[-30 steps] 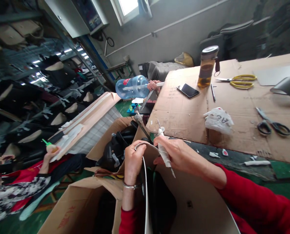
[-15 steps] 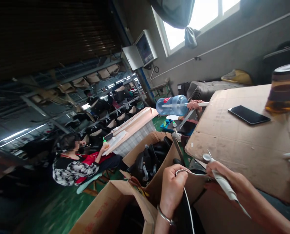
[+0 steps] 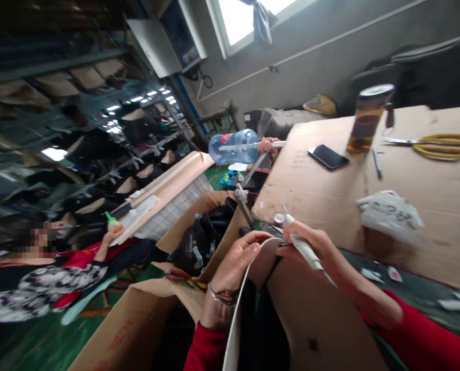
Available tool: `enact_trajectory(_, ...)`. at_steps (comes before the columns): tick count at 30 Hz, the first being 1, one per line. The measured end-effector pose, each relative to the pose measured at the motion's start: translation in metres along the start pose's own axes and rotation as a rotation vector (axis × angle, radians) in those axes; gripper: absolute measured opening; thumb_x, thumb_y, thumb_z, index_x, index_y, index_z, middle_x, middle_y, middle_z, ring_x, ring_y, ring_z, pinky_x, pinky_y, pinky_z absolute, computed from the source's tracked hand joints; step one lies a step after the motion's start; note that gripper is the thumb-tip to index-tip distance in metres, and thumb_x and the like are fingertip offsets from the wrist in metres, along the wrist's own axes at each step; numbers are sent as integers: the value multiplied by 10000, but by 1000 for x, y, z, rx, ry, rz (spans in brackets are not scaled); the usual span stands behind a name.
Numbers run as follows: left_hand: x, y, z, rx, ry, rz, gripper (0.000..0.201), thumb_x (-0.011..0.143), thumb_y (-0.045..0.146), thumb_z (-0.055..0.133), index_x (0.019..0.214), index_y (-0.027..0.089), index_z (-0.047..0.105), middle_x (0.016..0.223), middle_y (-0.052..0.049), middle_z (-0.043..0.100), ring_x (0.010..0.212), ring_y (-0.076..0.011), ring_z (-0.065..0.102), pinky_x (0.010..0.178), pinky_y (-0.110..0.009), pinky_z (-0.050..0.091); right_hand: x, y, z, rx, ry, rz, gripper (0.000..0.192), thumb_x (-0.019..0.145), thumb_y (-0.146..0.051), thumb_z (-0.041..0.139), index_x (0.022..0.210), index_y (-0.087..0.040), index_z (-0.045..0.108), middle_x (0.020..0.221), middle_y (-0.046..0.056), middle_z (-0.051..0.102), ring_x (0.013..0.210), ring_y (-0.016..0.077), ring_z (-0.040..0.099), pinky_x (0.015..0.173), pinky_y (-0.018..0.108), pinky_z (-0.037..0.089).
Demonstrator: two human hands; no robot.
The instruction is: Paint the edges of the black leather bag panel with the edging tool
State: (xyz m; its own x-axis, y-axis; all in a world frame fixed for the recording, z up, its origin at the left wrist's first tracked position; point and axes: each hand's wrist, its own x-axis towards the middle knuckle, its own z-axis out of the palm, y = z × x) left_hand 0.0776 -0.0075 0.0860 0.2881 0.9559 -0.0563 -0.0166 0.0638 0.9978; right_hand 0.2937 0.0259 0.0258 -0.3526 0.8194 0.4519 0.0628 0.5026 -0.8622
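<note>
My left hand [image 3: 235, 260], with a bracelet at the wrist, pinches a thin white strip [image 3: 241, 299] between thumb and fingers. The strip curves over the fingers and runs down toward the bottom edge. My right hand [image 3: 315, 245] is closed round a slim white pen-shaped tool [image 3: 305, 251] with a thin pointed tip directed up and left. Its fingertips also meet near the strip's upper end, close to my left hand; what they pinch there is hidden. Just beyond the fingers is a small round white lid-like object [image 3: 279, 218].
A cardboard-covered table [image 3: 326, 198] on the right bears a phone [image 3: 328, 156], a jar of amber liquid [image 3: 370, 119], yellow-handled scissors [image 3: 442, 146] and a white bag [image 3: 388, 211]. Cardboard boxes [image 3: 137, 309] stand left, one with black bags [image 3: 195, 245]. A person [image 3: 48, 278] sits farther left.
The view has swung right, so scissors and the white bag now show fully. Both hands keep their hold, and the strip's broader side is more visible.
</note>
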Motion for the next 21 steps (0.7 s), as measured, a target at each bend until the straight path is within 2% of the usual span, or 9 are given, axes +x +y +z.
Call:
enact_trajectory(3,7,-6,2,-45,-57,-21,614,848,602,719,1291,178,702,1315,-127,704,1233,-325,625,1050,-353,456,7,-2,-4,38,53,3,342,975,-488,724,901,-191,571,808,-9,572,664,128,479,594,219,379)
enact_trajectory(5,12,-10,1,-84,-111,-48,716,824,653,716,1360,183,657,1357,-139,683,1246,-343,618,1041,-376,466,9,-2,-4,50,61,9,345,974,-485,728,903,-184,574,817,-11,571,664,118,471,597,215,372)
enact_trajectory(7,17,-13,-1,-48,-146,-82,764,754,622,800,1368,193,651,1355,-127,685,1234,-341,619,1030,-374,466,10,-3,-2,63,58,11,332,975,-471,729,912,-183,576,802,-22,560,649,110,461,586,210,360)
enact_trajectory(9,25,-17,0,50,-143,-132,701,692,492,888,1295,190,698,1277,-97,722,1187,-314,633,1015,-351,458,10,-4,1,63,54,8,300,985,-447,716,932,-184,582,787,-30,552,643,108,458,579,207,353)
enact_trajectory(12,39,-25,2,98,-100,-237,485,671,337,899,1103,163,765,1047,-49,768,989,-244,676,913,-312,479,10,-4,3,21,29,14,248,1008,-414,681,967,-187,592,790,-31,558,648,109,459,588,209,355)
enact_trajectory(16,51,-35,2,36,-70,-283,354,630,288,896,921,128,773,869,-24,744,806,-184,651,795,-273,479,12,1,1,-61,3,-4,196,1024,-369,653,967,-190,596,834,-11,589,682,122,498,620,219,377)
enact_trajectory(21,55,-33,3,100,-44,-268,298,709,325,850,907,114,778,861,-46,741,778,-175,622,747,-262,461,12,10,-1,-153,-6,-84,92,1035,-253,587,960,-201,572,891,27,616,782,166,570,706,254,419)
